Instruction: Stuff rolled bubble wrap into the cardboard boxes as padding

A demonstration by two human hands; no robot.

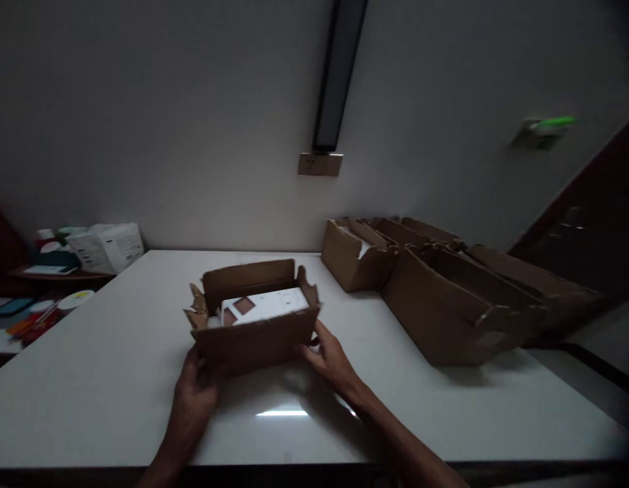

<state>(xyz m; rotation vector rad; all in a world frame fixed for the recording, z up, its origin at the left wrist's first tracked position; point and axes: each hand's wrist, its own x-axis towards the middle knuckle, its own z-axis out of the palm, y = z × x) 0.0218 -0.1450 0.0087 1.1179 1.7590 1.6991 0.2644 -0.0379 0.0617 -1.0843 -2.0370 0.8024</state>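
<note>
legible text: none | white carton (268,304): marks too small | white packets (116,245): print blurred

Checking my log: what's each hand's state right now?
Left hand: holding the open cardboard box at its left end.
Right hand: holding its right end.

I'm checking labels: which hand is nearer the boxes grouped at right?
Right: the right hand is left of the grouped boxes; the left hand is farther left, at the other end of the held box.
</note>
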